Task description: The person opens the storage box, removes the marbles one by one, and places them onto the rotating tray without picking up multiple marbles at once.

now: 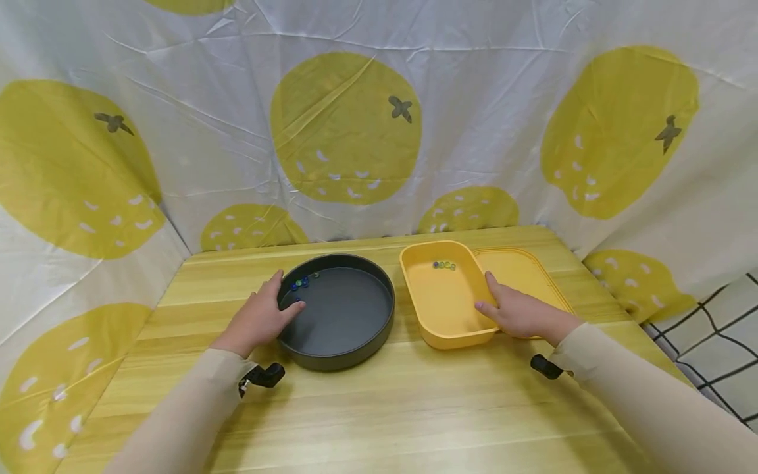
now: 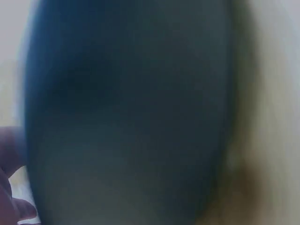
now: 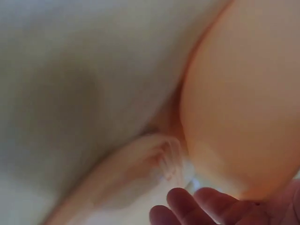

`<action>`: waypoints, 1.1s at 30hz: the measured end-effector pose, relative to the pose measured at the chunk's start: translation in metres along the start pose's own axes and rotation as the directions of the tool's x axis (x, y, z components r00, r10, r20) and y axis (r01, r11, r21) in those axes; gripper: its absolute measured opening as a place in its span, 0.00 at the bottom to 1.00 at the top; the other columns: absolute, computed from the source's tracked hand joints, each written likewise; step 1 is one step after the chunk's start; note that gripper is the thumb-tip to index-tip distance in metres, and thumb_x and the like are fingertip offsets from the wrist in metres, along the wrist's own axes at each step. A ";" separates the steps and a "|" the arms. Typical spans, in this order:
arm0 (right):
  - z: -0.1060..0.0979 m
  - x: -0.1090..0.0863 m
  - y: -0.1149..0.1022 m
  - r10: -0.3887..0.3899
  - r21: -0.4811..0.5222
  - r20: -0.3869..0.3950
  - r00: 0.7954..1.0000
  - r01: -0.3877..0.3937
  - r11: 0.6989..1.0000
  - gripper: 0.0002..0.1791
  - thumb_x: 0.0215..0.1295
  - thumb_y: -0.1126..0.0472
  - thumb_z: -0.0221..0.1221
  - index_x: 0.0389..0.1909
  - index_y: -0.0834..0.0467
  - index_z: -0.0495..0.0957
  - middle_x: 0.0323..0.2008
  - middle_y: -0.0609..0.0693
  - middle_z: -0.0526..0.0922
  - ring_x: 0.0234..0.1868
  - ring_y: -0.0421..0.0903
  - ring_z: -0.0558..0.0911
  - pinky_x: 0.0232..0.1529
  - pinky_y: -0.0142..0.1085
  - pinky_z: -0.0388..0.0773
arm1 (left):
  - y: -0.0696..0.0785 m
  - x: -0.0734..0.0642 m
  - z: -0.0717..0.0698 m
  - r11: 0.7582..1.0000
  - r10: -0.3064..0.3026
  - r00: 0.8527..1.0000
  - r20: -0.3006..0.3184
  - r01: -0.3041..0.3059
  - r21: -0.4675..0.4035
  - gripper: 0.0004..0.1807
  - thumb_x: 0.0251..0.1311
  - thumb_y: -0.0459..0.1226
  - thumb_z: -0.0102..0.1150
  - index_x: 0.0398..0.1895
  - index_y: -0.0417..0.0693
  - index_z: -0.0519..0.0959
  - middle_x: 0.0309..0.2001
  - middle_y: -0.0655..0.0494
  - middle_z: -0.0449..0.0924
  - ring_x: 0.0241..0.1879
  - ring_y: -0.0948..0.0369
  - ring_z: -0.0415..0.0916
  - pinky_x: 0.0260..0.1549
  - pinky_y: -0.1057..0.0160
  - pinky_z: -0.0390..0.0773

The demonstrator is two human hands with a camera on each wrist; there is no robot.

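Note:
A round dark grey pan (image 1: 343, 316) sits on the left of the table, with several blue and green marbles (image 1: 301, 282) along its left inner wall. My left hand (image 1: 257, 319) grips its left side, thumb over the rim and fingers along the outer wall. To the right is a yellow rectangular container (image 1: 444, 303) with several marbles (image 1: 444, 264) near its far end. My right hand (image 1: 521, 311) holds its right wall, thumb inside. The right wrist view shows the fingers (image 3: 183, 206) under the container's outer side. The left wrist view is mostly filled by the blurred pan wall (image 2: 131, 117).
Partly beneath the container's right side lies a flat yellow lid (image 1: 524, 273). Everything stands on a wood-grain table (image 1: 379, 415). A white curtain with yellow fruit prints (image 1: 474, 99) hangs behind and at the sides. A grid-patterned cloth (image 1: 722, 336) shows at right.

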State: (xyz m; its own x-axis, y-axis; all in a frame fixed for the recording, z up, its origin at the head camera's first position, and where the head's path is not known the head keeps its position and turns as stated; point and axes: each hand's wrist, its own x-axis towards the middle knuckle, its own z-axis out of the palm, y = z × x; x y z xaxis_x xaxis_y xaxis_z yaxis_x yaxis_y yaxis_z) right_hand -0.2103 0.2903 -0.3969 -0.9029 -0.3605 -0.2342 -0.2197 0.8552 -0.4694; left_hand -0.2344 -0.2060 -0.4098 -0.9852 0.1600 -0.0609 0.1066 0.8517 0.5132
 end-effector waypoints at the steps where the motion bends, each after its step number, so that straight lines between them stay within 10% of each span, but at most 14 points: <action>1: 0.002 -0.001 0.001 -0.002 0.008 -0.009 1.000 0.002 1.000 0.51 0.85 0.41 0.43 0.81 0.76 0.30 0.81 0.78 0.40 0.81 0.75 0.49 0.78 0.69 0.50 | 0.007 0.000 0.000 1.000 0.010 1.000 -0.008 -0.010 -0.011 0.53 0.74 0.58 0.56 0.87 0.41 0.42 0.83 0.33 0.50 0.81 0.32 0.50 0.77 0.31 0.56; 7: 0.011 -0.002 0.003 0.000 0.021 -0.063 0.998 0.002 1.000 0.50 0.86 0.44 0.44 0.80 0.76 0.29 0.81 0.78 0.39 0.80 0.75 0.49 0.78 0.69 0.51 | 0.067 0.004 0.010 0.984 0.127 0.991 -0.030 -0.129 -0.123 0.47 0.75 0.59 0.56 0.87 0.52 0.49 0.82 0.46 0.59 0.78 0.42 0.63 0.73 0.36 0.68; 19: 0.019 -0.003 0.002 0.007 0.034 -0.090 0.996 -0.004 0.999 0.48 0.86 0.47 0.44 0.80 0.77 0.30 0.80 0.78 0.41 0.80 0.75 0.51 0.78 0.68 0.53 | 0.194 0.042 0.064 0.874 0.295 0.954 0.056 -0.245 -0.420 0.36 0.77 0.53 0.57 0.83 0.55 0.62 0.63 0.54 0.83 0.58 0.53 0.83 0.54 0.52 0.84; 26: 0.022 -0.001 -0.002 -0.001 0.015 -0.088 0.996 0.002 1.000 0.48 0.86 0.48 0.46 0.80 0.78 0.31 0.80 0.78 0.42 0.80 0.74 0.53 0.78 0.66 0.54 | 0.233 0.071 0.088 0.863 0.263 0.960 0.100 -0.187 -0.470 0.31 0.79 0.48 0.55 0.80 0.55 0.67 0.56 0.53 0.86 0.47 0.59 0.86 0.36 0.62 0.81; 33: 0.022 -0.001 -0.003 0.013 0.007 -0.097 0.995 -0.013 1.000 0.47 0.86 0.49 0.47 0.80 0.79 0.32 0.80 0.78 0.44 0.80 0.73 0.54 0.79 0.65 0.55 | 0.252 0.100 0.107 0.799 0.169 0.974 0.149 -0.046 -0.600 0.26 0.80 0.44 0.54 0.77 0.53 0.72 0.54 0.44 0.86 0.52 0.45 0.86 0.30 0.66 0.75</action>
State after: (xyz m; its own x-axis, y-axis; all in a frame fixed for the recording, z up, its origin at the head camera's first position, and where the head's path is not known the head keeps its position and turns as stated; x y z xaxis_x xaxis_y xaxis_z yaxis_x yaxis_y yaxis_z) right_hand -0.2004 0.2802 -0.4142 -0.9373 -0.3113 -0.1569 -0.2057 0.8573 -0.4720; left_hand -0.2920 0.0780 -0.3780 -0.9219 0.3741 -0.1006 0.0504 0.3734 0.9263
